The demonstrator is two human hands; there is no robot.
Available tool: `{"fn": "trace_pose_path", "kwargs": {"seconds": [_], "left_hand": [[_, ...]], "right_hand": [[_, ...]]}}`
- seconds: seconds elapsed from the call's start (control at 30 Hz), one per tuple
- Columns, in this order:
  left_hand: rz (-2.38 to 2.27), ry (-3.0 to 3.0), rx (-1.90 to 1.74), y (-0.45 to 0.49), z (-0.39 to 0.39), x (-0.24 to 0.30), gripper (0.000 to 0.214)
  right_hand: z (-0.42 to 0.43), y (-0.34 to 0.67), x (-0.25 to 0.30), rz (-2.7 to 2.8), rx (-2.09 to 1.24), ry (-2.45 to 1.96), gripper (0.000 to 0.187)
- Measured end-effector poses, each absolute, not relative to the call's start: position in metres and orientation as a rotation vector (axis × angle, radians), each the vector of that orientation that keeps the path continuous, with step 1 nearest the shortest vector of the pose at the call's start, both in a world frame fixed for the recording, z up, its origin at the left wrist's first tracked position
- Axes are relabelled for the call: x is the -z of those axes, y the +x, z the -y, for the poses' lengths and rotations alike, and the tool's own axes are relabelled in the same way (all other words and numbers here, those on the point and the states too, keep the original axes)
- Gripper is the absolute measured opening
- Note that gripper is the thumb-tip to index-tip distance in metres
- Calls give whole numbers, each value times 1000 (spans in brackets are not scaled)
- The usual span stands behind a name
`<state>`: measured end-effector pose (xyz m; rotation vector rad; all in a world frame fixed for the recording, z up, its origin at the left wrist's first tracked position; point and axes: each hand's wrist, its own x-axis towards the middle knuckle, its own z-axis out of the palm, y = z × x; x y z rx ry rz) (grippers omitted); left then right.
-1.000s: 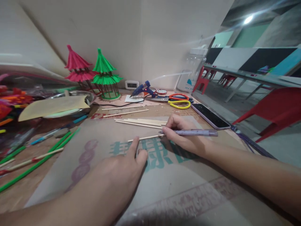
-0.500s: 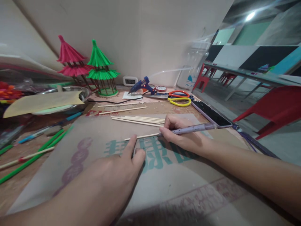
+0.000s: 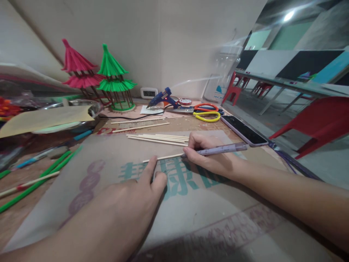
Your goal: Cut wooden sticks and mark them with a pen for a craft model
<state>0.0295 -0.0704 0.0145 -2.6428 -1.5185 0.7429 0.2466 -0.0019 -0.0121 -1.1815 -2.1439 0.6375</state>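
Note:
A thin wooden stick lies across the printed sheet in front of me. My left hand has its index finger stretched out, the tip resting on the stick near its left end, thumb apart. In my right hand a light purple pen is pinched, slanting up to the right, its tip at the stick's right end. Just beyond lies a small bundle of similar sticks, its right ends partly behind my right hand. Two more loose sticks lie farther back.
At the back stand red and green pagoda models, a blue glue gun and a small clock. Scissors and a phone lie on the right. Green pipe cleaners and a metal bowl occupy the left.
The whole view has shifted slightly, with things a little farther left and up. Both hands keep the same pose at the stick, and the pen stays at its right end.

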Motion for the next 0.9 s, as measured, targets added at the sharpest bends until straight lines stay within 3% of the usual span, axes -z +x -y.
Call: {"fn": "trace_pose_path", "kwargs": {"seconds": [0.9], "left_hand": [[1555, -2656, -642, 32, 70, -17, 68]], "right_hand": [[2, 247, 12, 2163, -615, -1165, 23]]}}
